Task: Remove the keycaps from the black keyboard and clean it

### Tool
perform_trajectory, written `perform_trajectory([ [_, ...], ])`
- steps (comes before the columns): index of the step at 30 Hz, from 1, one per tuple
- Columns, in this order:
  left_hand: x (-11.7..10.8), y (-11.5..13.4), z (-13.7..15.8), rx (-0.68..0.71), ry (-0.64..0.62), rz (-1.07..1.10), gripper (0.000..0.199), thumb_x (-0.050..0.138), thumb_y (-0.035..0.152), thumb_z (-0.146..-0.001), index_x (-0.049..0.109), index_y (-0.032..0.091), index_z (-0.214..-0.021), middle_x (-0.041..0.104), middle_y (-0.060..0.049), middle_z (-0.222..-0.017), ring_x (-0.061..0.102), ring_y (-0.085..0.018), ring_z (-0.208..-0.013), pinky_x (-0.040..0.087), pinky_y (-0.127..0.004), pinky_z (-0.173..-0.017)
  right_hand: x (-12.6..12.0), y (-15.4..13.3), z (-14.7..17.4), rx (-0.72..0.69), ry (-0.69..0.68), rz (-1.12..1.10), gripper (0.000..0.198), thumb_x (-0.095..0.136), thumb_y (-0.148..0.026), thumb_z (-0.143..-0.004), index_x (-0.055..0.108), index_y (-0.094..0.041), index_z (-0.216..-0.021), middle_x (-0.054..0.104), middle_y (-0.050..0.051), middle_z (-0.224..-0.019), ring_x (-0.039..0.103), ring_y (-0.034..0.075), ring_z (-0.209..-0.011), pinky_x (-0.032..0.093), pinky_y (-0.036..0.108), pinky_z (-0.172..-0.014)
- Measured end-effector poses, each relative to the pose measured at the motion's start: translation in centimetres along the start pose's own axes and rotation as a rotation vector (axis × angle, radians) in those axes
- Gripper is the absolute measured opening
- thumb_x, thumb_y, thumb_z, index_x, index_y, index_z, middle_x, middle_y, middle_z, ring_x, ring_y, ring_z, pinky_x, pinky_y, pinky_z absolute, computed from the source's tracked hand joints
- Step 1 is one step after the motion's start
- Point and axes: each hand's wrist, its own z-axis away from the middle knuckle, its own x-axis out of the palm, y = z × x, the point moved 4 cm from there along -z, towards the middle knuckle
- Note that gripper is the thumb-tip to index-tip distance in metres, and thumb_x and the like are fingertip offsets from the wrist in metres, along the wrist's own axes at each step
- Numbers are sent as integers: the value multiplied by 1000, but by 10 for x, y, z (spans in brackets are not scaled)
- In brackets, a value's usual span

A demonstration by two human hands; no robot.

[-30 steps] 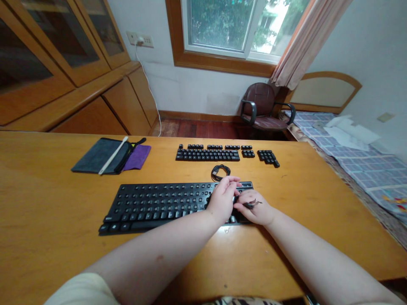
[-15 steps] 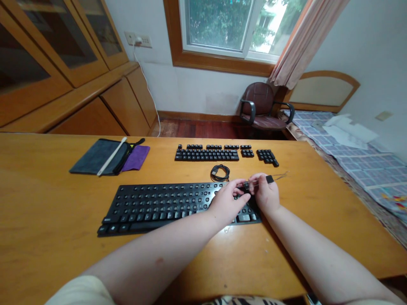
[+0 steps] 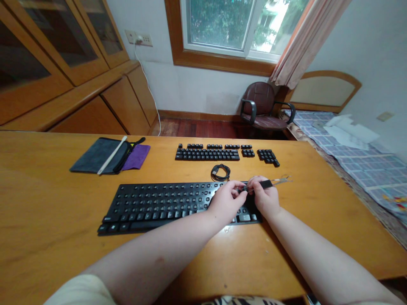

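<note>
A black keyboard (image 3: pixel 159 202) lies on the desk, most of its keycaps off and the switches bare; the bottom row still has caps. Over its right end, my right hand (image 3: pixel 266 198) is closed around a wire keycap puller (image 3: pixel 266 184) with a black handle, thin wire loops sticking out to the right. Against the puller's other wire end, my left hand (image 3: pixel 227 199) pinches a small black keycap (image 3: pixel 244 189). My fingers partly hide the keycap and the wires. Both hands hide part of the keyboard's number pad.
Removed keycaps (image 3: pixel 206 155) stand in rows behind the keyboard, with number-pad caps (image 3: pixel 269 156) to their right. A coiled USB cable (image 3: pixel 220 173) lies between. At left are a grey pouch (image 3: pixel 90 156), a white stick (image 3: pixel 112 155) and a purple cloth (image 3: pixel 137 156).
The puller's handle has turned and shifted slightly left, and more of its wire end shows at the right. The keycap has dropped slightly, with my left fingers closer around it.
</note>
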Motion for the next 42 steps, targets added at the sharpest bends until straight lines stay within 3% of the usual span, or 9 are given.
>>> perform_trajectory([
  [10,0,3,0,20,-11,4,23,55,20,-77,65,17,-98,68,-2,-79,59,-12,-66,47,-24,-63,3,-21,-1,-279,-161,138,18,54,-32,-86,61,-20,-75,58,4,-66,56,18,-65,47,34,-62],
  [18,0,6,-1,16,2,202,26,58,17,-77,64,17,-103,69,-5,-92,62,-14,-77,50,-26,-74,3,-21,-1,-174,-127,250,16,53,-24,-86,62,-21,-74,63,3,-69,60,17,-67,49,34,-68],
  [29,-5,10,1,125,47,80,24,60,22,-79,67,20,-101,65,-6,-100,60,-14,-81,50,-27,-77,2,-19,0,-170,-108,107,13,54,-24,-85,64,-21,-78,63,5,-73,60,19,-72,49,34,-69],
  [36,-3,6,-2,-11,22,371,14,57,23,-80,63,15,-91,67,-3,-83,62,-13,-74,50,-25,-72,4,-26,0,-238,-231,136,9,56,-25,-82,64,-21,-83,64,6,-75,61,20,-75,50,36,-71],
  [42,-6,3,-4,-28,100,380,13,56,23,-80,62,16,-90,65,-2,-82,59,-11,-71,47,-23,-68,5,-39,0,-286,-262,200,11,56,-23,-80,64,-22,-87,63,7,-81,61,21,-79,50,36,-73],
])
